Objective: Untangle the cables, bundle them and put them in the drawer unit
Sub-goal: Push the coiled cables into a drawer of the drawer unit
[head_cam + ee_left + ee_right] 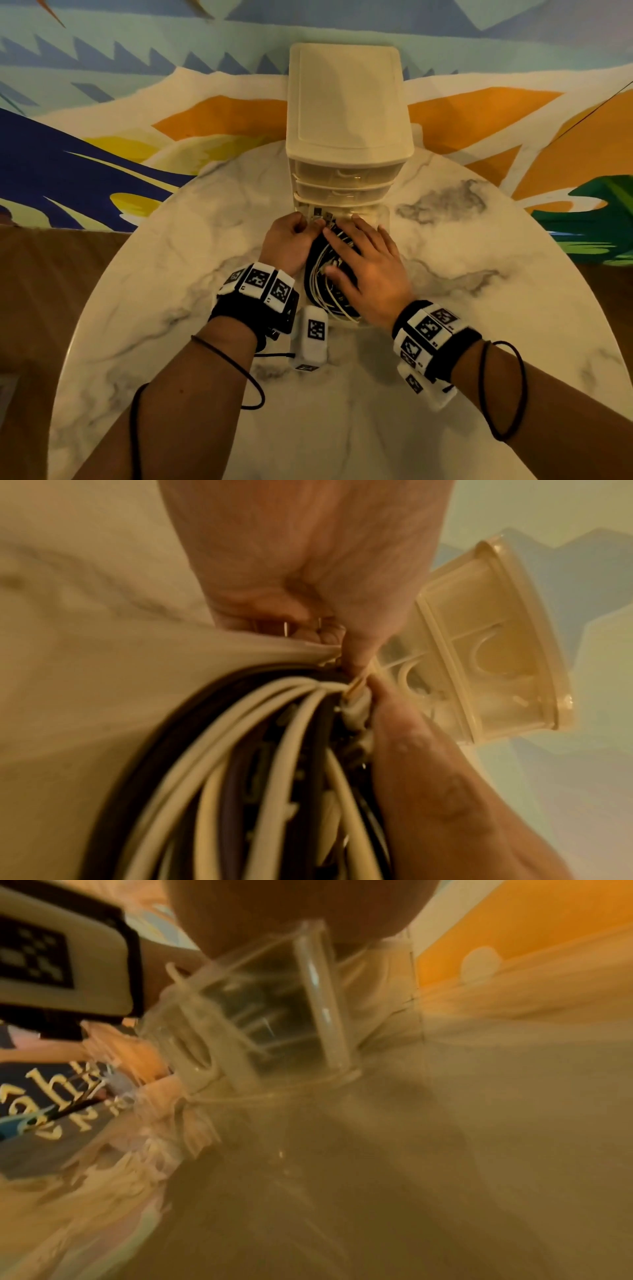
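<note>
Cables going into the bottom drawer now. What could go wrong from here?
1. Plug ends stick up at the back of the pulled-out bottom drawer, right under the drawer unit; they could catch when it slides shut.
2. The cable bundle seems held down only by the flat right hand; white loops at the near edge may spring out when it lifts.
3. The left hand pinches cables at the drawer's left edge; strands could get trapped there.

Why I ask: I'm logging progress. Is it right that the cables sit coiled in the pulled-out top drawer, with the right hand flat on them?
Not the top: the head view shows the cables in the bottom drawer, pulled out under two closed drawers. The right hand does lie flat on them.
</note>
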Demonstrator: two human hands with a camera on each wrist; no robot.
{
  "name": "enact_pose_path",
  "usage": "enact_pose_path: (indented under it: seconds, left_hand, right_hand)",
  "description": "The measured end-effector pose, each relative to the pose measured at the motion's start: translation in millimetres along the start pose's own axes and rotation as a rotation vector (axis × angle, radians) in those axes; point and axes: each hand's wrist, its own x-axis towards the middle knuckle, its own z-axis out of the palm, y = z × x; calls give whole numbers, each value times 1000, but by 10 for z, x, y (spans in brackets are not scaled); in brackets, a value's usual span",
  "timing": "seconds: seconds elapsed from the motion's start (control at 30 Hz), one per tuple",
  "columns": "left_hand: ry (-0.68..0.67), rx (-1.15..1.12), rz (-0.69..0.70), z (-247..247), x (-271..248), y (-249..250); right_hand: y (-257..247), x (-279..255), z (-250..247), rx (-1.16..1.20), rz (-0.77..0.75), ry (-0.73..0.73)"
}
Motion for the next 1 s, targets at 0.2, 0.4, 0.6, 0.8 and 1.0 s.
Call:
enact_pose_path:
  seconds: [0.2, 0.4, 0.6, 0.8, 1.0]
  left_hand:
    - [14, -96, 0, 44, -19, -18]
    - [-29, -390, -100, -70, 9, -15]
    - [-119, -461, -131, -188, 130, -1]
    - [-36, -320, -117, -298, 272, 58]
    - [72, 92, -27, -257, 287, 90]
  right_hand:
    - [-1, 5, -34, -31, 3, -86]
    - [65, 134, -47, 43, -104, -73]
    - [-75, 198, -46, 15, -66, -67]
    - [-252, 284, 16, -81, -46, -91]
    - [-137, 266, -72, -161, -192, -251]
